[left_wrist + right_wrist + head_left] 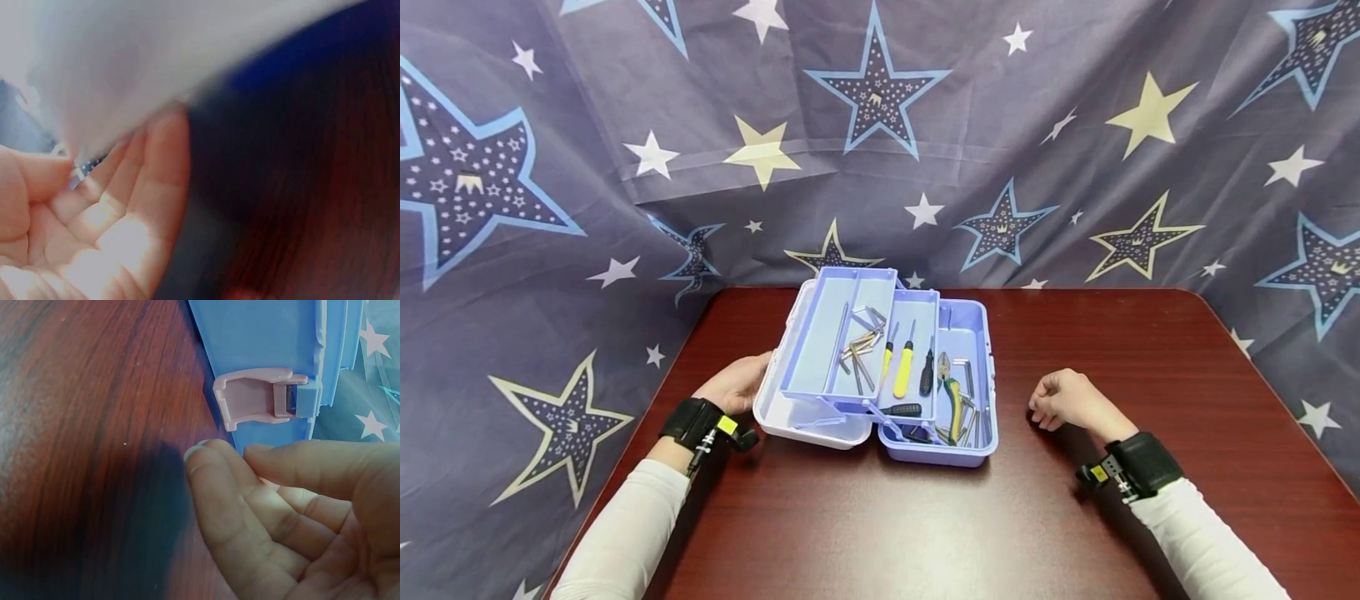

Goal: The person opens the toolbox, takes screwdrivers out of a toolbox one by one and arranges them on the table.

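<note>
A lavender toolbox [936, 455] stands unfolded on the table, its white lid [831, 432] laid back to the left. My left hand [739, 385] holds the lid's left edge; in the left wrist view the thumb meets the edge and the fingertips pass behind it. L-shaped hex keys [867, 342] lie in the upper tray [829, 312]. A yellow screwdriver [903, 371] and a black screwdriver [927, 375] are in the middle tray. Pliers [955, 408] lie in the bottom compartment among more hex keys. My right hand [1067, 402], fingers loosely curled and holding nothing, hovers near the table right of the box.
A pinkish latch [253, 400] is on the box's right side in the right wrist view. The dark red wooden table [820, 533] ends at a star-patterned cloth [970, 167] behind and at both sides. Folding hinge arms [883, 421] link the trays.
</note>
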### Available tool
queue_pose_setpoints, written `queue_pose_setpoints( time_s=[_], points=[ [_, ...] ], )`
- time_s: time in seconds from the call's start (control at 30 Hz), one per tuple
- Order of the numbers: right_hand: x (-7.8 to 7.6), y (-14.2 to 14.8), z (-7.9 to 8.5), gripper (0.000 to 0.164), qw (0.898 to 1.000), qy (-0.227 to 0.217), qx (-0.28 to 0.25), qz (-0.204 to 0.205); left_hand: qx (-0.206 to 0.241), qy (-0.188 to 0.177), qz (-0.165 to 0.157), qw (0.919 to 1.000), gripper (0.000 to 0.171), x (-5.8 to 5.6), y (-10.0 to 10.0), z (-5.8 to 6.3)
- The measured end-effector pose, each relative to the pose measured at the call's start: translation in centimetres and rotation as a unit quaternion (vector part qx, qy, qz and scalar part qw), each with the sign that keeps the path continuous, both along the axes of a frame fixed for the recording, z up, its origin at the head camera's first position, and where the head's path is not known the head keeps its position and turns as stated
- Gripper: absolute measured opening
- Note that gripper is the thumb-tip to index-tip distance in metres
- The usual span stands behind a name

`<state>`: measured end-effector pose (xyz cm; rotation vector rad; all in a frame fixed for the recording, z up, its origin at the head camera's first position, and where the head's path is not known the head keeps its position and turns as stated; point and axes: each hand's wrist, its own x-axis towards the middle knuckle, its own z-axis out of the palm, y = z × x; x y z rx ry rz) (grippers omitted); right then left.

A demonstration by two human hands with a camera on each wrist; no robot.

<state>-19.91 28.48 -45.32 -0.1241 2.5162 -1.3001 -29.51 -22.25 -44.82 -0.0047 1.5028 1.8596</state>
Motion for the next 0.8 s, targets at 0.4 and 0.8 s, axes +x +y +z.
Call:
queue_pose_setpoints(
  time_s=[0.4,0.8],
  points=[
    [0.1,0.1,-0.4,0.011,1.000,0.006,0.000,0.002,-0.085,0.045,0.005,0.9954,0.040,0.1,0.4,-1.8],
    [-0.2,-0.1,0.1,0.009,1.000,0.006,0.021,0.003,-0.195,0.114,0.016,0.9740,0.053,1.2,2.6,-2.0]
  ],
)
